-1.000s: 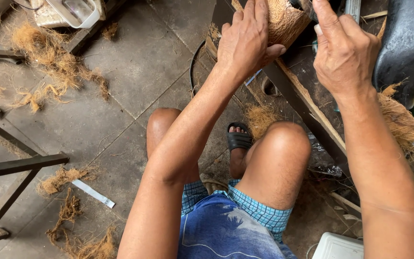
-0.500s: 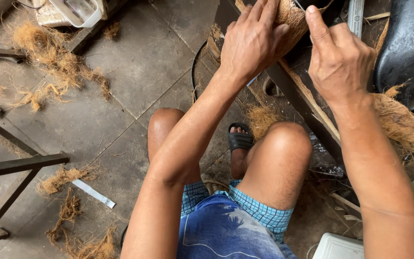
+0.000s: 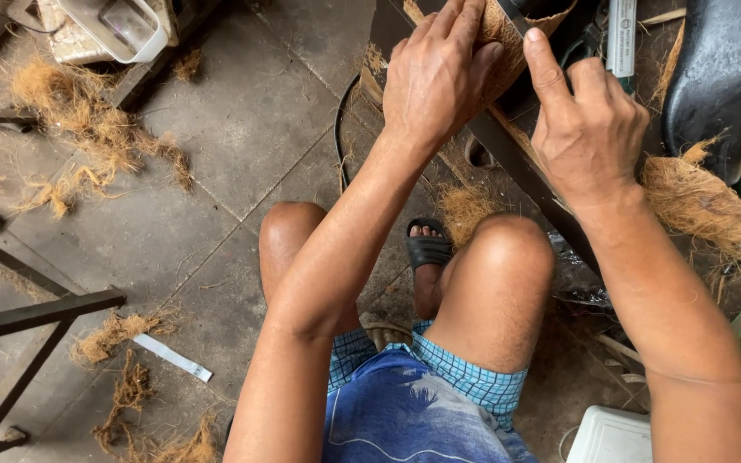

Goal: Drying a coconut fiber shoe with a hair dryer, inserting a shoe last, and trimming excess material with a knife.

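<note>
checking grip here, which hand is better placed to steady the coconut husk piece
Left, probably. The left hand already lies flat over the brown husk piece, fingers wrapped on it. The right hand sits beside it, only its forefinger reaching up to the edge.

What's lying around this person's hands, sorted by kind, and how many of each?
Hands: 2, left hand and right hand, both on the 1 coconut husk piece
Black sandal: 1
White strip: 1
White tub: 1
Total: 6
</note>
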